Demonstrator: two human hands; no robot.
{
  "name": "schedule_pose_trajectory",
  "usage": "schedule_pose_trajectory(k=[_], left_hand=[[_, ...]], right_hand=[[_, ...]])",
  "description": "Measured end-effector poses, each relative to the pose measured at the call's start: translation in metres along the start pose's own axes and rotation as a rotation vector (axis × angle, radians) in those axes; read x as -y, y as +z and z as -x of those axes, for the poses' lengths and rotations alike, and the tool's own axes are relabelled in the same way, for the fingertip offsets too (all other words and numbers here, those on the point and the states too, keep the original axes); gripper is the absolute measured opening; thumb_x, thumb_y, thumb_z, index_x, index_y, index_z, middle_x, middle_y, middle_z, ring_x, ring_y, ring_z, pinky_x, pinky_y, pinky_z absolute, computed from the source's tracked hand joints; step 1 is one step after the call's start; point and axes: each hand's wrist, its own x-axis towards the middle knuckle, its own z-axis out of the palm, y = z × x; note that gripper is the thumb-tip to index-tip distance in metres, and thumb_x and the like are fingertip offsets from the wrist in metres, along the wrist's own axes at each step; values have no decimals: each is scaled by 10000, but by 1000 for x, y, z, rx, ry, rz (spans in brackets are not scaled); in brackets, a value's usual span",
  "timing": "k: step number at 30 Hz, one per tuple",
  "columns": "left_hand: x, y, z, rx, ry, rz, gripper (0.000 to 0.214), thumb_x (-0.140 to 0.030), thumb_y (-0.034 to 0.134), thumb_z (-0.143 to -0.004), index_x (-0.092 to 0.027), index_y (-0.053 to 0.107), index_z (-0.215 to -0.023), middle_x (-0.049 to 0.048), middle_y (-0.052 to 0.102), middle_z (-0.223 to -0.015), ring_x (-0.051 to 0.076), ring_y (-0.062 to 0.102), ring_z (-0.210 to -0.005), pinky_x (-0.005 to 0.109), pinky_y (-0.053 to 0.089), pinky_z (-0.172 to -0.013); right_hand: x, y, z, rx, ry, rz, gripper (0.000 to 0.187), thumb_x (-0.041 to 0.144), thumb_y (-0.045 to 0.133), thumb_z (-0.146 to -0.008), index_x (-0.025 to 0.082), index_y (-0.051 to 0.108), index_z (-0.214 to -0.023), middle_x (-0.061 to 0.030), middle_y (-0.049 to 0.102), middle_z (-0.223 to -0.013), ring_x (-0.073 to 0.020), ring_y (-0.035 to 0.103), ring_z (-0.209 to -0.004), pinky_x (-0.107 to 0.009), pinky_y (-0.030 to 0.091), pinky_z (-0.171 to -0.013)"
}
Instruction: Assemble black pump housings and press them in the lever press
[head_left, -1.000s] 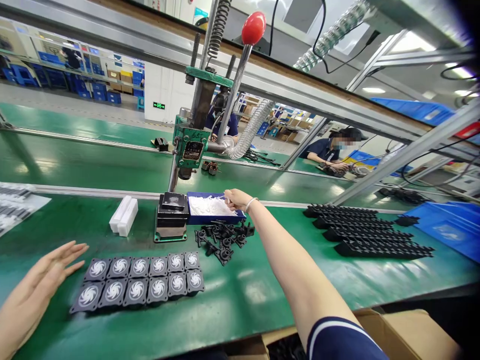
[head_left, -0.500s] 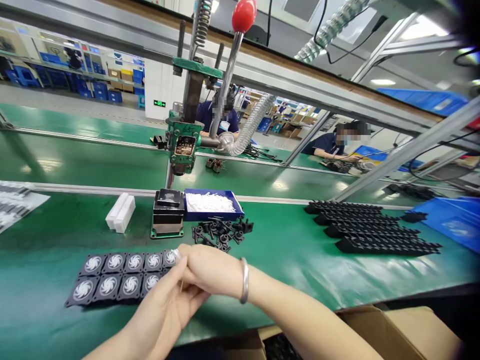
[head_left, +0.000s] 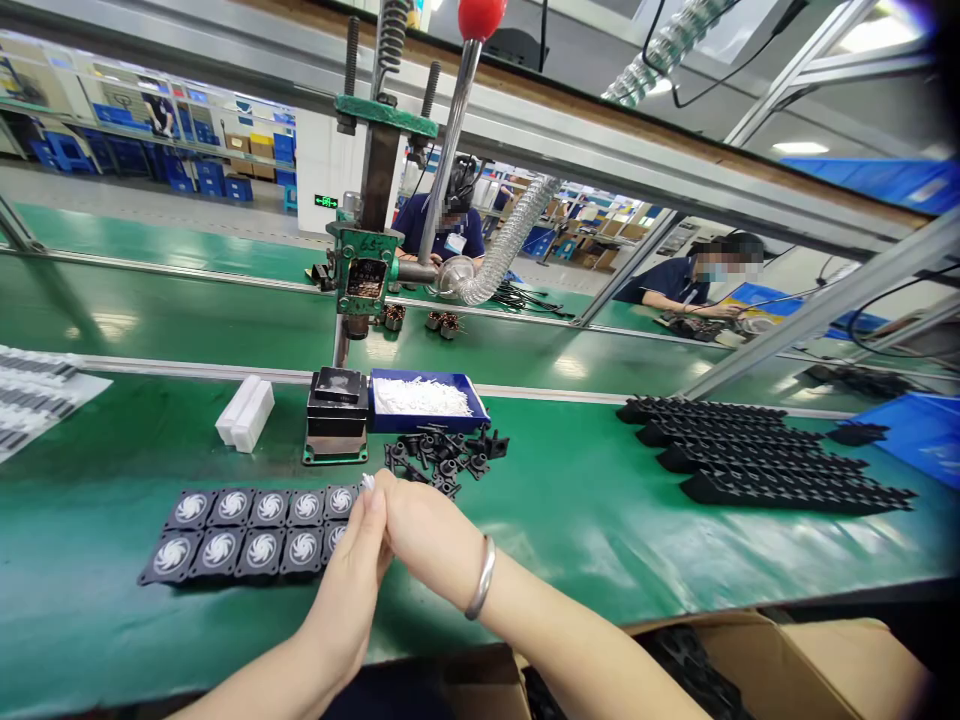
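Note:
My left hand (head_left: 345, 590) and my right hand (head_left: 424, 530) meet above the front of the bench, fingers closed and pressed together. A small bunch of white pins (head_left: 367, 482) pokes out at their fingertips; the rest of what they hold is hidden. Just left of and partly behind my left hand lie two rows of black square pieces (head_left: 262, 549) with white fan swirls. Beyond my right hand is a loose pile of black plastic parts (head_left: 442, 460). Behind that pile stands a blue tray (head_left: 427, 422) full of similar white pins.
A green hand press (head_left: 367, 270) with a red-knobbed lever rises over a black block (head_left: 337, 415). White blocks (head_left: 245, 412) stand to its left. Stacked black parts (head_left: 787, 490) line the right side, near a blue bin (head_left: 919, 440). Cardboard boxes (head_left: 840, 660) sit below the bench edge.
My hands have drawn closer together and turned more upright, with the white pins still at the fingertips. The camera view has shifted slightly. The objects on the bench look unmoved.

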Motion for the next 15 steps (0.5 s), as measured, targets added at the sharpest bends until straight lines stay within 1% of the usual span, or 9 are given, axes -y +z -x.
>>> schedule_pose_trajectory(k=[3, 7, 9, 12, 15], left_hand=[[-1, -1, -1, -30, 53, -88, 347, -283, 637, -939, -277, 636, -1286, 30, 563, -1439, 191, 390, -1432, 292, 336, -1187], [-9, 12, 2, 34, 74, 50, 321, -288, 557, -983, -272, 616, -1298, 44, 595, -1403, 201, 491, -1362, 321, 401, -1155], [-14, 20, 2, 32, 93, 104, 292, -286, 550, -984, -248, 642, -1259, 61, 632, -1352, 212, 543, -1313, 333, 431, -1136], [-19, 24, -2, -33, 63, 146, 253, -267, 561, -973, -209, 680, -1189, 90, 681, -1266, 231, 612, -1230, 357, 478, -1099], [-20, 20, -9, -106, 7, 171, 237, -240, 558, -969, -190, 691, -1159, 99, 705, -1215, 226, 649, -1171, 362, 516, -1062]], right_hand=[[4, -2, -2, -2, 4, 32, 186, 39, 423, -894, 123, 581, -946, -92, 657, -817, -199, 668, -670, -285, 514, -562], [12, -8, -7, -40, 59, 80, 212, 44, 395, -902, 126, 573, -982, -103, 650, -854, -205, 674, -637, -286, 508, -505], [16, -10, -10, -68, 88, 81, 205, 57, 391, -913, 138, 567, -982, -106, 651, -896, -205, 682, -644, -287, 518, -503], [21, -8, -15, -55, 150, 60, 197, 63, 401, -918, 127, 571, -994, -128, 668, -931, -214, 702, -687, -299, 552, -547], [25, -1, -19, -25, 198, 54, 220, 45, 431, -900, 90, 576, -1059, -169, 689, -958, -229, 719, -733, -310, 575, -587]])
